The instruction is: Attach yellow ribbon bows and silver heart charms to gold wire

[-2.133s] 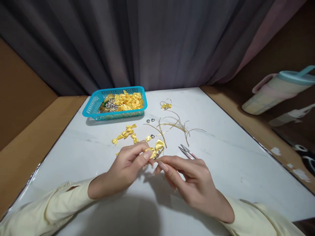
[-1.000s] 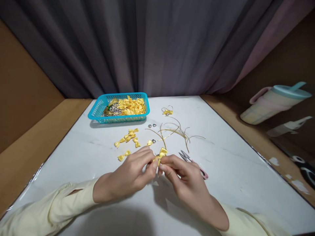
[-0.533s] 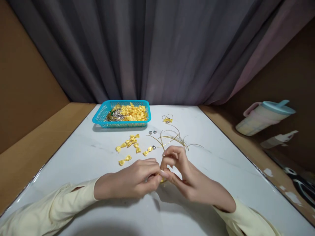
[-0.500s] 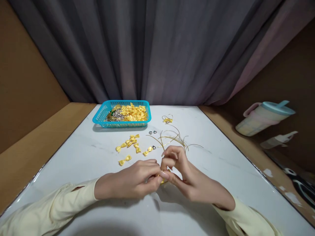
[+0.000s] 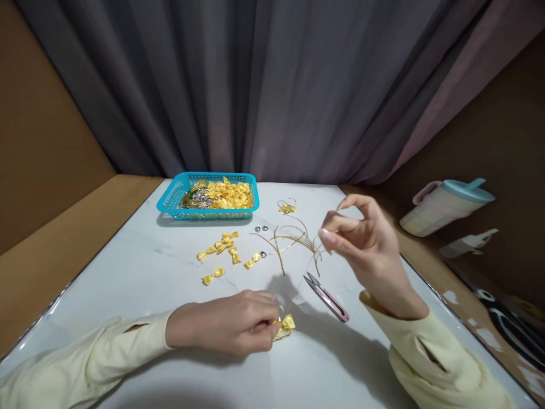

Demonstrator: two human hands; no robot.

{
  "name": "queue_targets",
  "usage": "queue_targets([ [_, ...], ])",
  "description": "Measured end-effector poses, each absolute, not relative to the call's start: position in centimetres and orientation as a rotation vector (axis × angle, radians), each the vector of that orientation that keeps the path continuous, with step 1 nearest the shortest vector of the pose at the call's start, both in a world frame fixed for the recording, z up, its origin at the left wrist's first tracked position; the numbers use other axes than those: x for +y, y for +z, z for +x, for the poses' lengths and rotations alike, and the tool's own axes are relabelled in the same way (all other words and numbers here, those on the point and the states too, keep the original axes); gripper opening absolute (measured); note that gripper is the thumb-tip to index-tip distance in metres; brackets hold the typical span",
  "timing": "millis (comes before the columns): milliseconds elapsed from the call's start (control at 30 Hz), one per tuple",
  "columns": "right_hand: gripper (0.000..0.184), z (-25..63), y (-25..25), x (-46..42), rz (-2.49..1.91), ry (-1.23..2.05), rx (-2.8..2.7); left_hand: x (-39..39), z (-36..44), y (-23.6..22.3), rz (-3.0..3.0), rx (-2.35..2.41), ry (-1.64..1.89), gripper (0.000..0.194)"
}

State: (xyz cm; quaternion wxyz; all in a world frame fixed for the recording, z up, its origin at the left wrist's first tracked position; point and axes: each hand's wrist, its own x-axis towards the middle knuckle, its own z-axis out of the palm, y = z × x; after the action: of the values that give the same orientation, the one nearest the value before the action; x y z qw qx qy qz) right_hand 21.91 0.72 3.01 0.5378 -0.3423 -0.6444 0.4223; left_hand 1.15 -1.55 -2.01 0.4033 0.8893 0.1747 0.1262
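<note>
My left hand point(image 5: 238, 322) rests low over the white table, its fingers pinched on a yellow satin bow point(image 5: 288, 322) with a gold wire loop point(image 5: 281, 338) at its base. The fingertips hide part of the bow. Raised to the right, my right hand point(image 5: 366, 244) is closed in a pinch; a faint, thin thread seems to run from it down toward the bow. Below it lies a pair of pink-handled thread snips point(image 5: 327, 298), touched by neither hand. Gold wires point(image 5: 298, 241) lie loosely beyond my hands.
Several loose yellow bows point(image 5: 213, 276) and small silver gems point(image 5: 261, 229) lie left of centre. Behind them stands a blue basket point(image 5: 208, 215) of bows and wires. A bow with wire loops point(image 5: 286, 208) sits farther back. A tumbler point(image 5: 447, 207) and small bottle point(image 5: 468, 243) stand at right.
My right hand has moved away from the left, up and to the right, uncovering the snips and the held bow. My left hand stays nearly in place.
</note>
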Motion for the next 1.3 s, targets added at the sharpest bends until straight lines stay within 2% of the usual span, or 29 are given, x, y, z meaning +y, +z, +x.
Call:
queue_targets([
  [200,0.037,23.8,4.1,2.2,-0.907,0.838,-1.536,-1.6,1.0,-1.9,2.240,0.392,0.307,0.027],
  [467,0.023,22.8,0.4,0.3,-1.312,0.835,-1.974,-0.8,0.5,-0.7,2.170,0.412,0.378,0.023],
  [600,0.029,21.8,0.0,-3.4,-1.184,1.130,-2.080,-0.6,0.2,-0.1,2.164,0.431,0.399,0.022],
  [667,0.029,21.4,0.1,-4.7,-1.191,1.144,-2.070,-0.7,0.2,0.0,2.180,0.437,0.388,0.023],
  [833,0.017,20.7,0.4,-5.2,-1.184,1.119,-2.058,-0.9,0.1,0.1,2.245,0.405,0.361,0.020],
  [1067,0.026,20.5,-0.3,-4.5,-1.116,1.532,-1.782,-0.8,-0.1,0.4,2.525,0.329,0.279,0.019],
  [1133,0.025,20.2,-0.8,-4.6,-1.138,1.470,-1.791,-0.9,-0.1,0.4,2.560,0.339,0.254,0.020],
  [1233,0.022,20.1,-1.4,-4.7,-1.174,1.187,-1.889,-0.9,0.1,0.3,2.568,0.455,0.265,0.024],
  [1300,0.018,20.3,-1.6,-4.4,-1.156,1.194,-1.875,-1.0,0.1,0.2,2.565,0.500,0.272,0.025],
])
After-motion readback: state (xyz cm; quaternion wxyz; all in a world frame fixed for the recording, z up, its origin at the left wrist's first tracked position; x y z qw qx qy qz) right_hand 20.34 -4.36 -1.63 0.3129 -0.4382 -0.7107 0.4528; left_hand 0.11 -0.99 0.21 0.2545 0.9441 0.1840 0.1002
